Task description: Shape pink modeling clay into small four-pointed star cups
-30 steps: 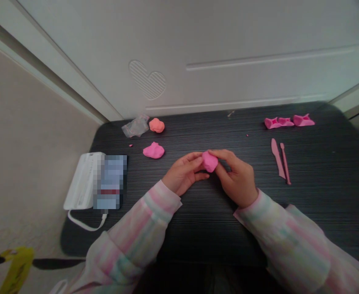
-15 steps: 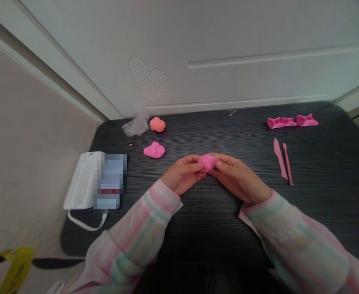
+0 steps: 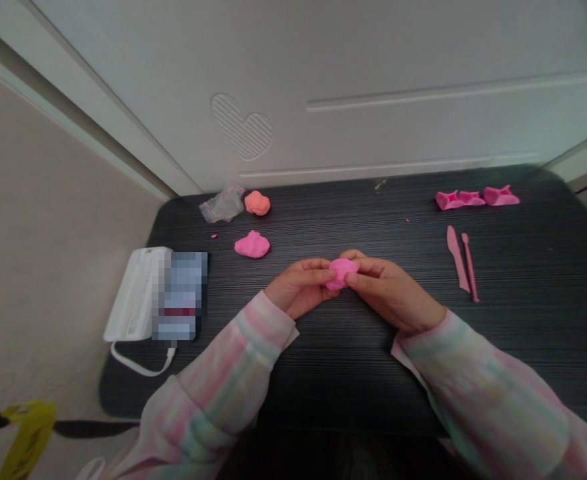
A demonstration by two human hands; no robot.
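Observation:
Both hands meet over the middle of the dark ribbed table. My left hand and my right hand pinch one small pink clay lump between their fingertips, just above the tabletop. The fingers of both hands are closed on it, and part of the lump is hidden by them. Pastel striped sleeves cover both arms.
A second pink clay lump lies left of the hands, with an orange lump and a clear plastic bag behind it. Two pink modelling tools and pink moulds lie at right. A white device with cable sits at the left edge.
My right wrist has flattened and its fingers have shifted round the lump. The pink clay looks smaller and rounder between the fingertips than a second ago.

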